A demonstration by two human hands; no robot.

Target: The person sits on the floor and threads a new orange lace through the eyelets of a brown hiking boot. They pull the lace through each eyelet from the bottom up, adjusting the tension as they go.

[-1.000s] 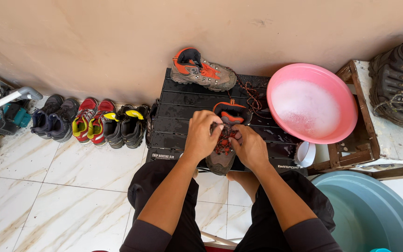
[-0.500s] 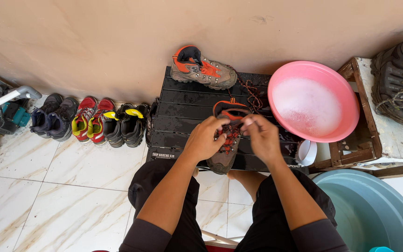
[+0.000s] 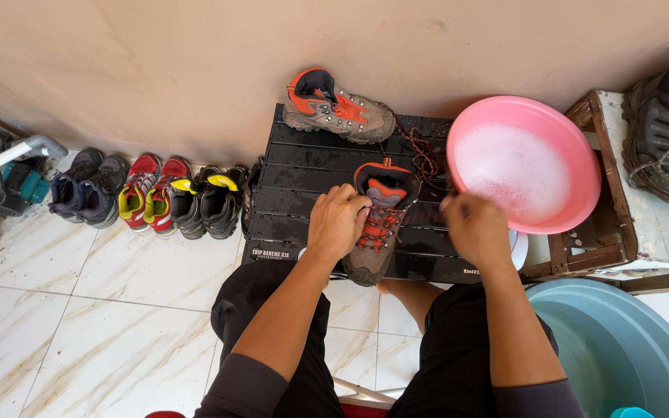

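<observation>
A grey and orange hiking boot (image 3: 377, 224) stands on a low black slatted table (image 3: 303, 174) in front of me. My left hand (image 3: 338, 223) grips the boot's left side near the collar. My right hand (image 3: 475, 228) is off the boot, to its right near the pink basin, fingers curled and blurred; whether it holds a lace end is unclear. The matching boot (image 3: 338, 108) lies on its side at the table's far edge, its reddish lace (image 3: 420, 151) trailing loose.
A pink basin (image 3: 574, 147) of soapy water rests on a wooden stand at right. A dark boot (image 3: 667, 131) sits on a white surface far right. A teal tub (image 3: 621, 348) is at lower right. Several small shoes (image 3: 149, 193) line the wall.
Both hands were together on the boot's laces; my right hand has pulled away to the right, while the left stays on the boot.
</observation>
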